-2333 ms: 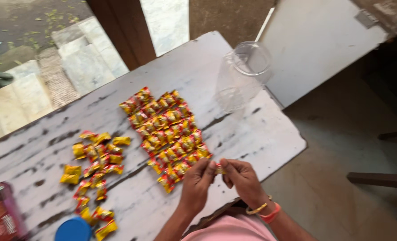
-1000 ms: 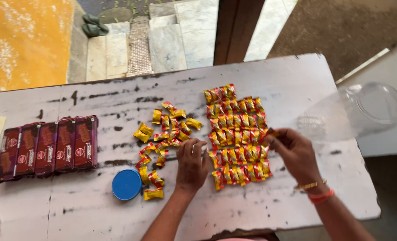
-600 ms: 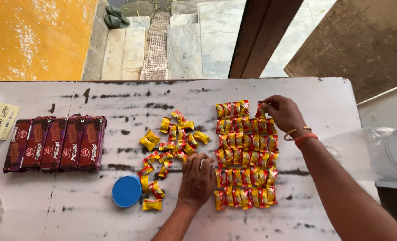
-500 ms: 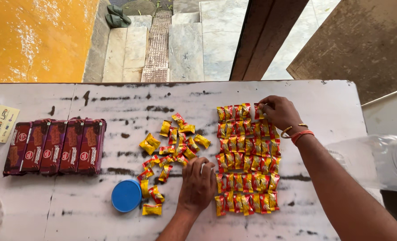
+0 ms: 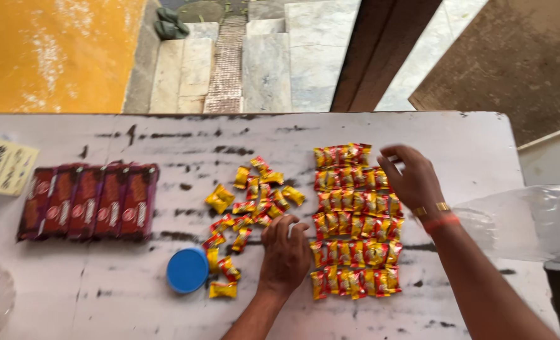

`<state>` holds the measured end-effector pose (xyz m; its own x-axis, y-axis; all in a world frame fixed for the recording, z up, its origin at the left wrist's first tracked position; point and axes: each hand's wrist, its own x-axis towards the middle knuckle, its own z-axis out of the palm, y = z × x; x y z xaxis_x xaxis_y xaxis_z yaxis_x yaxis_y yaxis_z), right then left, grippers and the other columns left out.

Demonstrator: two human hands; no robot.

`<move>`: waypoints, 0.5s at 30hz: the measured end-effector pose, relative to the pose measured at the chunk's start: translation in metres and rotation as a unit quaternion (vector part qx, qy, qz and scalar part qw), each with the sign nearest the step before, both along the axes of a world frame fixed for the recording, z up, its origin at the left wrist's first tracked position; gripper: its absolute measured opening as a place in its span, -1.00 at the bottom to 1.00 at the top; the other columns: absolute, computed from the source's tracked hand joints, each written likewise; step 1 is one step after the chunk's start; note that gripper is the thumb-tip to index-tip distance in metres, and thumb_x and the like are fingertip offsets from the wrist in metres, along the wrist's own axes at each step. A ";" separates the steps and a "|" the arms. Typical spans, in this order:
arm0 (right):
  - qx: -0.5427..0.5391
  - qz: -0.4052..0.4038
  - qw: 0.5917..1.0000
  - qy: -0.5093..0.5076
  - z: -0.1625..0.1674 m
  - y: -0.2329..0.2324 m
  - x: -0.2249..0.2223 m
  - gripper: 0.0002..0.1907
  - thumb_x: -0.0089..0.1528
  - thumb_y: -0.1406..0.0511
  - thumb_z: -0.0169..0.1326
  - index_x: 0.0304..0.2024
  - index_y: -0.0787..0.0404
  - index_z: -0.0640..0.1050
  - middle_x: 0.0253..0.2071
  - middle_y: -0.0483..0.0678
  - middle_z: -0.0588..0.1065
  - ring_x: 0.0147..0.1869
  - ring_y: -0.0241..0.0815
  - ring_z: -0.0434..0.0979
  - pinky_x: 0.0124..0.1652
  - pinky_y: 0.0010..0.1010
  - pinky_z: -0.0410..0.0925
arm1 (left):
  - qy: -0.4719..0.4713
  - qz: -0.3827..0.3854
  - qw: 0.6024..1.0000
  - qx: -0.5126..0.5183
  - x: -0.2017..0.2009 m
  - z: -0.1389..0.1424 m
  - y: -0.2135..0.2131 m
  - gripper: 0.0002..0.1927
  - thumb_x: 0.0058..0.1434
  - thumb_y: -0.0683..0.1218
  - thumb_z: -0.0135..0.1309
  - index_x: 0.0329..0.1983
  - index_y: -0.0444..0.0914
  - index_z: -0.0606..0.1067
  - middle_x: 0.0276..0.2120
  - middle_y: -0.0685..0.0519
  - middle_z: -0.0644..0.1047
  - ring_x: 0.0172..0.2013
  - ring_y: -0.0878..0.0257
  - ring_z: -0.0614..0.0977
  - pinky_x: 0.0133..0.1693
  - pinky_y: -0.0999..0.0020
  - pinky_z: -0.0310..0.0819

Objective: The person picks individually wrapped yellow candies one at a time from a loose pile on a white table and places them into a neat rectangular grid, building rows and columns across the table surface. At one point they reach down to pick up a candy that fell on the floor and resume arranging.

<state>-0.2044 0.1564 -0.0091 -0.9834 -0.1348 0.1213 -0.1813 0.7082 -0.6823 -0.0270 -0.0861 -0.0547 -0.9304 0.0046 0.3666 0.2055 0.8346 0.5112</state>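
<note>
Right hand [image 5: 412, 179] seemingly beside candy grid [image 5: 354, 220] edge

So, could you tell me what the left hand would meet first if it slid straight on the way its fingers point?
Most likely the loose heap of yellow-and-red candies: the left hand lies flat on the table, fingertips almost touching the nearest ones.

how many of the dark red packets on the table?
5 dark red packets, side by side in one row at the table's left, left of the blue lid and loose candies. None look hidden.
</note>
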 end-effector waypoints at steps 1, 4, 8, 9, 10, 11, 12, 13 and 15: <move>0.005 0.011 1.000 0.028 0.003 -0.003 0.016 -0.75 0.30 0.25 0.18 -0.07 0.30 0.61 -0.13 0.11 0.61 -0.08 -0.01 0.65 -0.15 -0.22 0.47 | 0.004 -0.003 1.000 0.008 0.000 0.001 -0.001 -0.68 0.16 -0.23 0.06 0.00 -0.21 0.40 0.02 -0.09 0.40 0.19 -0.04 0.40 0.19 -0.03 0.18; 0.002 0.037 0.997 0.067 0.013 -0.018 0.067 -0.77 0.30 0.28 0.19 -0.08 0.31 0.59 -0.12 0.12 0.60 -0.07 0.05 0.64 -0.10 -0.22 0.47 | 0.029 -0.011 0.999 0.022 0.000 0.001 -0.003 -0.63 0.13 -0.24 0.06 0.03 -0.22 0.40 0.02 -0.10 0.38 0.19 -0.05 0.38 0.21 -0.05 0.17; 0.000 0.065 0.997 0.046 0.018 -0.050 0.138 -0.77 0.23 0.30 0.19 -0.12 0.30 0.59 -0.15 0.09 0.58 -0.03 0.07 0.60 -0.06 -0.20 0.44 | 0.043 -0.015 0.997 0.060 0.004 -0.002 -0.006 -0.65 0.14 -0.26 0.04 0.02 -0.22 0.40 0.04 -0.10 0.38 0.20 -0.07 0.38 0.22 -0.03 0.18; 0.010 0.078 0.995 0.054 0.019 -0.058 0.150 -0.77 0.21 0.30 0.20 -0.13 0.30 0.59 -0.14 0.09 0.58 -0.02 0.08 0.59 -0.04 -0.19 0.43 | 0.051 -0.017 0.996 0.070 0.005 -0.003 -0.007 -0.65 0.14 -0.28 0.03 0.02 -0.23 0.40 0.05 -0.10 0.38 0.20 -0.07 0.38 0.23 -0.03 0.19; 0.011 0.086 0.996 0.030 0.020 -0.067 0.162 -0.77 0.20 0.29 0.20 -0.14 0.28 0.59 -0.12 0.08 0.58 -0.01 0.08 0.59 -0.04 -0.19 0.43 | 0.057 -0.018 0.995 0.082 0.009 -0.004 -0.009 -0.65 0.14 -0.29 0.02 0.02 -0.24 0.40 0.05 -0.10 0.38 0.20 -0.07 0.39 0.23 -0.02 0.20; 0.013 0.094 0.996 0.005 0.021 -0.074 0.174 -0.77 0.19 0.28 0.20 -0.14 0.26 0.60 -0.10 0.06 0.58 0.00 0.07 0.59 -0.04 -0.20 0.43 | 0.055 -0.013 0.994 0.092 0.014 -0.004 -0.010 -0.67 0.18 -0.29 0.01 0.02 -0.24 0.40 0.05 -0.10 0.39 0.19 -0.07 0.40 0.22 -0.01 0.22; 0.015 0.101 0.995 -0.017 0.023 -0.080 0.180 -0.77 0.19 0.27 0.21 -0.15 0.24 0.60 -0.08 0.05 0.58 0.01 0.06 0.59 -0.04 -0.21 0.44 | 0.053 -0.009 0.993 0.103 0.019 -0.004 -0.012 -0.70 0.22 -0.29 0.00 0.03 -0.24 0.40 0.04 -0.10 0.40 0.17 -0.07 0.42 0.21 -0.01 0.24; 0.019 0.128 0.992 0.003 0.024 -0.084 0.182 -0.76 0.19 0.28 0.20 -0.12 0.25 0.59 -0.06 0.08 0.57 0.03 0.09 0.57 -0.02 -0.19 0.42 | 0.051 -0.004 0.992 0.114 0.026 -0.004 -0.014 -0.72 0.26 -0.29 0.00 0.03 -0.25 0.39 0.04 -0.11 0.41 0.16 -0.06 0.43 0.20 0.00 0.26; 0.030 0.181 0.982 0.043 0.024 -0.092 0.180 -0.73 0.19 0.31 0.19 -0.08 0.28 0.56 -0.03 0.12 0.53 0.08 0.16 0.53 0.02 -0.13 0.40 | 0.054 0.007 0.988 0.148 0.040 -0.004 -0.019 -0.75 0.26 -0.29 0.00 0.00 -0.27 0.39 0.02 -0.14 0.42 0.13 -0.09 0.46 0.17 0.01 0.31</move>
